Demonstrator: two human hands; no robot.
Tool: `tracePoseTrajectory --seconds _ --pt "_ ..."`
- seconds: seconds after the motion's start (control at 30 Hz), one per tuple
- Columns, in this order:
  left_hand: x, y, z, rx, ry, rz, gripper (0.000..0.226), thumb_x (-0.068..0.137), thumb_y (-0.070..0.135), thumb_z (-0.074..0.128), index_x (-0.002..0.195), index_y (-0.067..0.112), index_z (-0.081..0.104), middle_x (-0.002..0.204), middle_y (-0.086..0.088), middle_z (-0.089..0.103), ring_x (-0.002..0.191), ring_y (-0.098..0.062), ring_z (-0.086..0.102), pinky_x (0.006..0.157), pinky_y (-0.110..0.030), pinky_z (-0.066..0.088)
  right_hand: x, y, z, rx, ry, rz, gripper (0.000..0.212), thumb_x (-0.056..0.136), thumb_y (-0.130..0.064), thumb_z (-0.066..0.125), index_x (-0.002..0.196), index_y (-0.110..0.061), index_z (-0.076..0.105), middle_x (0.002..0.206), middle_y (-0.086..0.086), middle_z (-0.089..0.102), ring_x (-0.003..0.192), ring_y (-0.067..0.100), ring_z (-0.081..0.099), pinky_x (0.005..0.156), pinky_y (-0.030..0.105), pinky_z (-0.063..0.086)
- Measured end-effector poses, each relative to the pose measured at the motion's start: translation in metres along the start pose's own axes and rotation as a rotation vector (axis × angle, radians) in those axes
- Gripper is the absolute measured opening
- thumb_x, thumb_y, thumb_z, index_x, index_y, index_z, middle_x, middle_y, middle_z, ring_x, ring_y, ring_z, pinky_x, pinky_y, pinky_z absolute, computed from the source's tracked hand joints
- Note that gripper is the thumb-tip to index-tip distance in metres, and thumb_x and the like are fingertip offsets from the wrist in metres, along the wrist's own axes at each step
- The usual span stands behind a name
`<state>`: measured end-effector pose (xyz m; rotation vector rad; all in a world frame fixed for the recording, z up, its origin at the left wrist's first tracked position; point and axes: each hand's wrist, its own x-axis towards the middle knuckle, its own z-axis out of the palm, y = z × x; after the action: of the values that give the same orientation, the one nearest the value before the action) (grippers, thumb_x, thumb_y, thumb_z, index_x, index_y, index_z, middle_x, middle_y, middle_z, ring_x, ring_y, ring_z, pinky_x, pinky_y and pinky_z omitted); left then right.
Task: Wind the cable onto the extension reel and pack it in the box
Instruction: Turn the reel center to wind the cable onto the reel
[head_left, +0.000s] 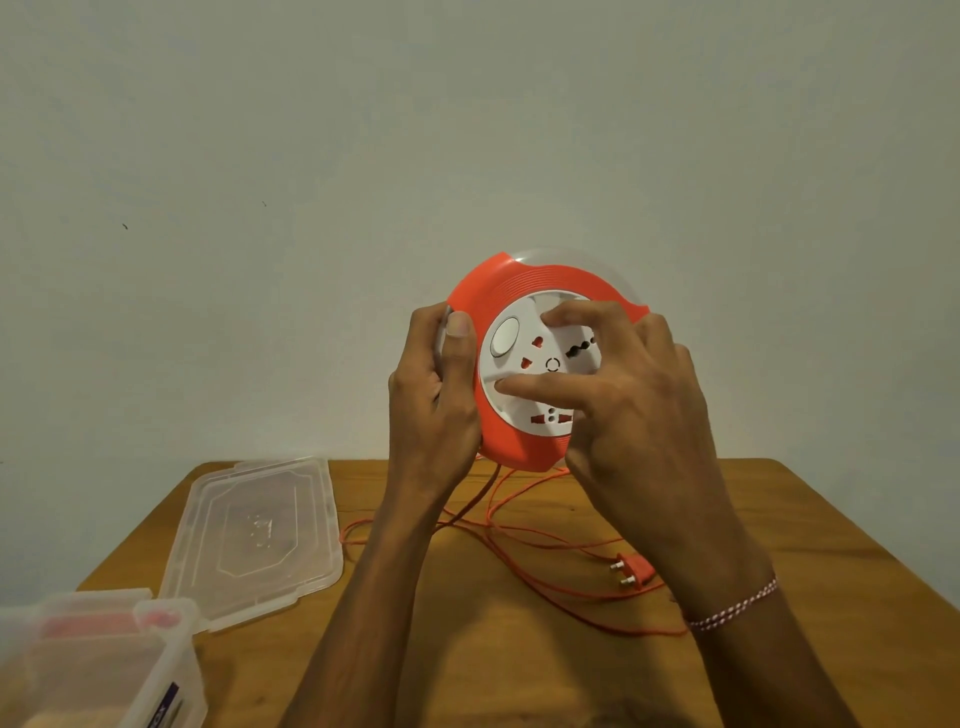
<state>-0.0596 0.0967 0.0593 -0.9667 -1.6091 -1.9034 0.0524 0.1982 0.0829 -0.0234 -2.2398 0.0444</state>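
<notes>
I hold a round orange extension reel (524, 291) upright above the table, its white socket face (540, 364) turned toward me. My left hand (434, 395) grips the reel's left rim, thumb on the orange edge. My right hand (628, 395) lies on the white face, with thumb and fingers spread over the sockets. A thin orange cable (519, 535) hangs from the reel's underside and lies in loose loops on the wooden table (467, 649). Its orange two-pin plug (631, 570) rests on the table at the right.
A clear plastic box (104, 670) stands at the near left corner of the table. Its clear lid (254, 535) lies flat just behind it. A plain wall rises behind the table's far edge.
</notes>
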Motion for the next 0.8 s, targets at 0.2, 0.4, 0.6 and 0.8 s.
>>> tracePoseTrajectory --seconds 0.2,0.4,0.6,0.8 --pt "0.0 0.001 -0.001 0.008 -0.008 0.005 0.028 0.102 0.037 0.038 0.121 0.022 0.051 0.104 0.018 0.065 0.091 -0.003 0.07 0.064 -0.013 0.056 -0.004 -0.006 0.001 0.003 0.049 0.082 0.065 0.059 -0.01 0.087 0.117 -0.034 0.069 0.126 0.014 0.056 0.109 0.035 0.054 0.078 0.045 0.051" --pt "0.001 0.002 -0.001 0.009 -0.008 0.007 0.026 0.102 0.037 0.04 0.119 0.02 0.051 0.093 0.029 0.066 0.084 -0.005 0.072 0.059 -0.014 0.055 -0.007 -0.008 0.004 0.039 0.166 0.203 0.066 0.07 -0.036 0.08 0.132 -0.037 0.056 0.106 0.009 0.056 0.091 0.02 0.056 0.073 0.037 0.057" --pt "0.0 0.005 0.001 0.021 0.008 -0.004 0.021 0.101 0.039 0.039 0.117 0.03 0.049 0.098 0.028 0.064 0.091 0.003 0.068 0.061 -0.009 0.053 -0.004 -0.013 0.006 0.192 0.26 0.321 0.061 0.083 -0.057 0.064 0.134 -0.024 0.056 0.102 0.002 0.074 0.075 0.015 0.07 0.072 0.031 0.058" --pt "0.0 0.003 0.0 0.004 0.008 -0.031 0.017 0.102 0.037 0.041 0.116 0.032 0.049 0.096 0.028 0.066 0.088 0.001 0.07 0.059 -0.011 0.054 -0.002 -0.003 0.003 0.17 0.231 0.199 0.047 0.084 -0.036 0.071 0.124 -0.014 0.062 0.109 0.007 0.069 0.096 0.018 0.06 0.08 0.026 0.052"
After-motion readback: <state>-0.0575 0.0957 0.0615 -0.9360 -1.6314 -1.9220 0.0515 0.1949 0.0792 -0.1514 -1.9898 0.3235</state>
